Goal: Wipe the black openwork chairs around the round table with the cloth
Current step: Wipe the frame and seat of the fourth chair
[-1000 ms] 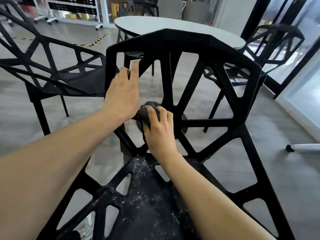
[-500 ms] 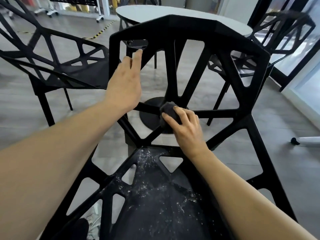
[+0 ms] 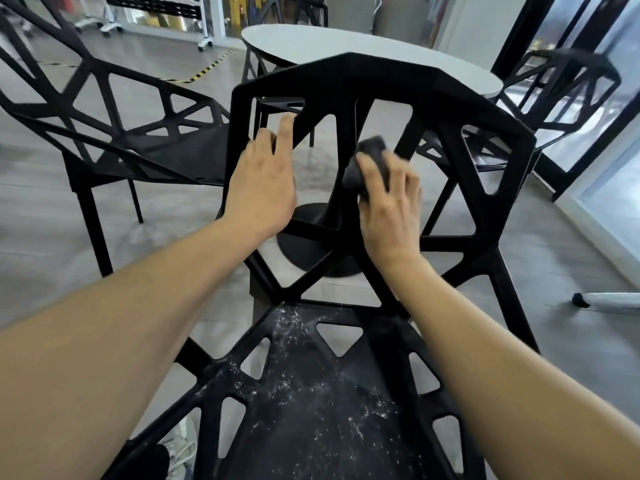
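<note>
We see the grey wood-pattern floor point(image 3: 166, 216); on it stand the black openwork plastic chairs point(image 3: 381, 84) and the round white counter point(image 3: 346, 46).

Right hand point(image 3: 389, 206) hides most of cloth point(image 3: 367, 157); chair point(image 3: 381, 77) seat cut off at btm.

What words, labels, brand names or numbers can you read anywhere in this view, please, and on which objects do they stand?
None can be read.
Nearest black openwork chair, dark crumpled cloth and white round table: no lettering visible.
White rack in the background: dark and yellow shapes, too blurred to tell whether they carry text.
Yellow-and-black striped floor tape: a pattern only, no words.
</note>
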A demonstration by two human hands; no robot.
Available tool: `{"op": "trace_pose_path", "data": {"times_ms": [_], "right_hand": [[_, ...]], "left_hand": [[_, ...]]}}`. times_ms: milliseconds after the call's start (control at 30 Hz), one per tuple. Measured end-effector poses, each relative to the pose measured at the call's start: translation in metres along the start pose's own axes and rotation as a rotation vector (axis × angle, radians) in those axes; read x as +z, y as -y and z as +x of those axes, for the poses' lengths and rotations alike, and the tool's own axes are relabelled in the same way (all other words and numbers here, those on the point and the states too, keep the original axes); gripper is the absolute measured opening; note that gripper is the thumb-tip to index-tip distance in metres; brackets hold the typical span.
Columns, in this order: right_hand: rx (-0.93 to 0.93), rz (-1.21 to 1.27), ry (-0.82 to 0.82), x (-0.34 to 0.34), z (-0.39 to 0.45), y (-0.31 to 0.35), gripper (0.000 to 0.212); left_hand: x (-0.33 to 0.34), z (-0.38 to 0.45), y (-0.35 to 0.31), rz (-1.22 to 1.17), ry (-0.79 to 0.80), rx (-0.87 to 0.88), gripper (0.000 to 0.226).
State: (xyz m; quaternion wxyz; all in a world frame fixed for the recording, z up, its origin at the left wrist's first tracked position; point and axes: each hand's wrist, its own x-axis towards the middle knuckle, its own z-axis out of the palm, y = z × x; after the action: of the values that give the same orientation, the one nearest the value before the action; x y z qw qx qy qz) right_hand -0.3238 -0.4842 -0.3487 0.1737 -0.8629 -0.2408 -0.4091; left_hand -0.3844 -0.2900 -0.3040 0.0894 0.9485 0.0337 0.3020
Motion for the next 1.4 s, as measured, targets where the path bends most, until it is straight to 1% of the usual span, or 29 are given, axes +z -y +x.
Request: {"op": "trace_pose_path", "data": {"times_ms": [133, 200, 267, 333, 400, 433, 467, 533, 567, 600, 667, 733, 767, 800, 867, 933, 1033, 1067, 1133, 1200, 1267, 1333, 1400], "right_hand": [[-0.077, 0.023, 0.099, 0.012, -0.060, -0.004, 0.053], [-0.103, -0.013, 0.117, 0.013, -0.064, -0.009, 0.055], [-0.190, -0.042, 0.170, 0.010, -0.058, -0.014, 0.061], [-0.275, -0.103, 0.189, -0.005, -0.039, -0.022, 0.069], [-0.267, -0.186, 0.167, -0.024, -0.004, -0.031, 0.080], [-0.241, -0.218, 0.126, -0.034, 0.019, -0.033, 0.084], [-0.223, -0.238, 0.082, -0.041, 0.041, -0.034, 0.081], [-0.254, -0.273, 0.013, -0.049, 0.070, -0.038, 0.065], [-0.291, -0.274, -0.013, -0.051, 0.075, -0.042, 0.060], [-0.313, -0.258, -0.038, -0.051, 0.075, -0.047, 0.057], [-0.268, -0.194, -0.111, -0.057, 0.074, -0.057, 0.053], [-0.188, -0.114, -0.170, -0.062, 0.079, -0.064, 0.051], [-0.156, -0.087, -0.173, -0.063, 0.085, -0.066, 0.052], [-0.135, -0.056, -0.165, -0.062, 0.091, -0.067, 0.053], [-0.106, -0.001, -0.131, -0.053, 0.096, -0.066, 0.054], [-0.130, 0.025, -0.092, -0.041, 0.084, -0.059, 0.053], [-0.291, -0.020, 0.108, -0.016, 0.021, -0.038, 0.056], [-0.296, -0.059, 0.165, -0.009, -0.004, -0.028, 0.057], [-0.193, -0.106, 0.193, -0.004, -0.031, -0.008, 0.056], [-0.058, -0.105, 0.202, -0.005, -0.026, 0.009, 0.054], [0.036, -0.078, 0.215, -0.013, -0.010, 0.017, 0.052], [0.032, -0.100, 0.264, -0.020, 0.002, 0.022, 0.042], [0.027, -0.079, 0.356, -0.024, 0.014, 0.022, 0.035]], "left_hand": [[0.002, -0.001, 0.000, 0.013, -0.020, 0.004, 0.079], [0.002, 0.000, 0.001, 0.007, -0.046, 0.017, 0.074], [0.003, 0.000, 0.000, -0.028, -0.070, -0.015, 0.063], [-0.004, 0.007, -0.010, -0.069, -0.086, -0.090, 0.050], [-0.012, 0.017, -0.023, -0.085, -0.114, -0.127, 0.044], [-0.018, 0.023, -0.027, -0.085, -0.159, -0.104, 0.045], [-0.025, 0.028, -0.030, -0.080, -0.211, -0.053, 0.047], [-0.038, 0.044, -0.034, -0.022, -0.305, 0.098, 0.046], [-0.044, 0.056, -0.036, 0.007, -0.330, 0.156, 0.044], [-0.050, 0.070, -0.039, 0.022, -0.329, 0.192, 0.044], [-0.053, 0.096, -0.048, 0.045, -0.228, 0.223, 0.043], [-0.041, 0.112, -0.051, 0.099, -0.080, 0.210, 0.044], [-0.032, 0.113, -0.051, 0.120, -0.045, 0.188, 0.046], [-0.024, 0.111, -0.051, 0.131, -0.055, 0.158, 0.049], [-0.012, 0.106, -0.054, 0.140, -0.126, 0.109, 0.055], [-0.010, 0.106, -0.058, 0.133, -0.166, 0.073, 0.056], [-0.009, 0.109, -0.061, 0.108, -0.196, 0.043, 0.054], [-0.008, 0.108, -0.060, 0.104, -0.198, 0.043, 0.054], [-0.008, 0.107, -0.057, 0.104, -0.213, 0.060, 0.055], [-0.010, 0.107, -0.054, 0.102, -0.201, 0.069, 0.054], [-0.010, 0.109, -0.057, 0.081, -0.192, 0.064, 0.052], [-0.008, 0.108, -0.059, 0.082, -0.200, 0.040, 0.053], [-0.007, 0.108, -0.058, 0.091, -0.201, 0.028, 0.055]]}}
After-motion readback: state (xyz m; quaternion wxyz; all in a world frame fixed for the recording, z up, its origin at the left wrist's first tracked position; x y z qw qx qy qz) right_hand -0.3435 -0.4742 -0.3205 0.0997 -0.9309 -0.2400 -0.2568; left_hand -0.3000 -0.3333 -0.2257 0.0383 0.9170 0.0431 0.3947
